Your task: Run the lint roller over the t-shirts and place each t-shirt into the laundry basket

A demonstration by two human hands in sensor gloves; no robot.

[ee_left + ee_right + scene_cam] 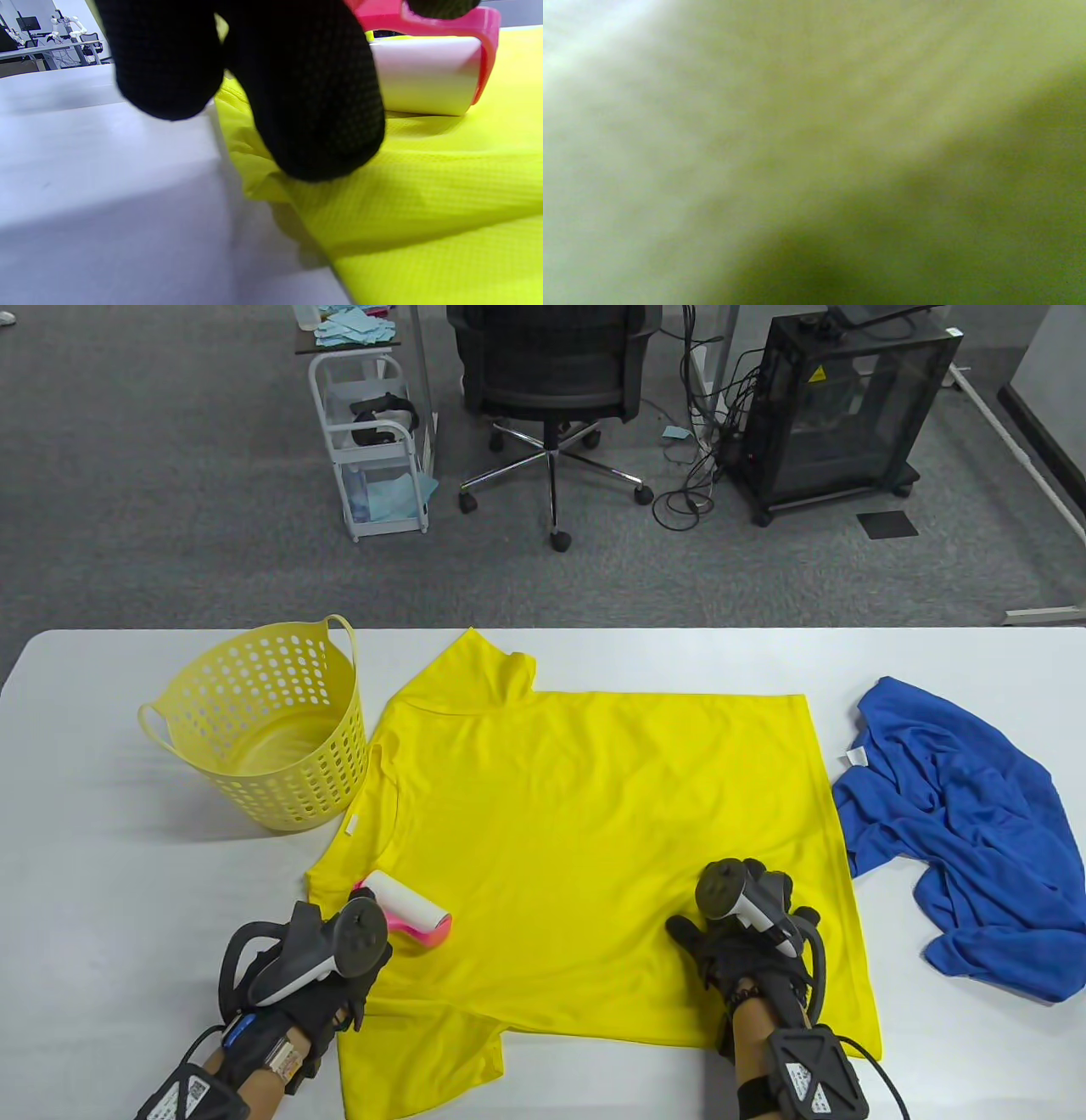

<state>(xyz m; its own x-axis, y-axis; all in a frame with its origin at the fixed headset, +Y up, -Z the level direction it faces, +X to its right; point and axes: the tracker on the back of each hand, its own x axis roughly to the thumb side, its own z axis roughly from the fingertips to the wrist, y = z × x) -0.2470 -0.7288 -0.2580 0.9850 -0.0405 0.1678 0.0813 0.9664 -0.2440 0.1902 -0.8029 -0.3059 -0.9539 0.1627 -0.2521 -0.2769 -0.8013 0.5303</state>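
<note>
While my left hand (327, 963) grips the pink handle of the lint roller (405, 909), its white drum rests on the yellow t-shirt (594, 831) in the lower left of the table view, near the collar end. The left wrist view confirms drum-to-fabric contact and shows my gloved fingers (314, 106) curled over the handle. My right hand (747, 937) lies on the shirt at lower centre-right, apparently pressing the cloth flat; the tracker covers the fingers, so I cannot tell whether they are spread or curled, and the right wrist view shows only blurred yellow. Outward from the grip, the shirt lies spread across the middle of the white table (85, 848), with the laundry basket (263, 729) at its upper left, just beside the shoulder, and nothing visible in it. A blue t-shirt (950, 831) lies crumpled at the right edge of the frame, close to the yellow hem. Handling judgement: the fabric is light, soft and limp, and is likely to bunch and drag under the sticky drum unless anchored. Hold the roller by the handle only. For transfer, gather the shirt at the shoulders or mid-body.
</note>
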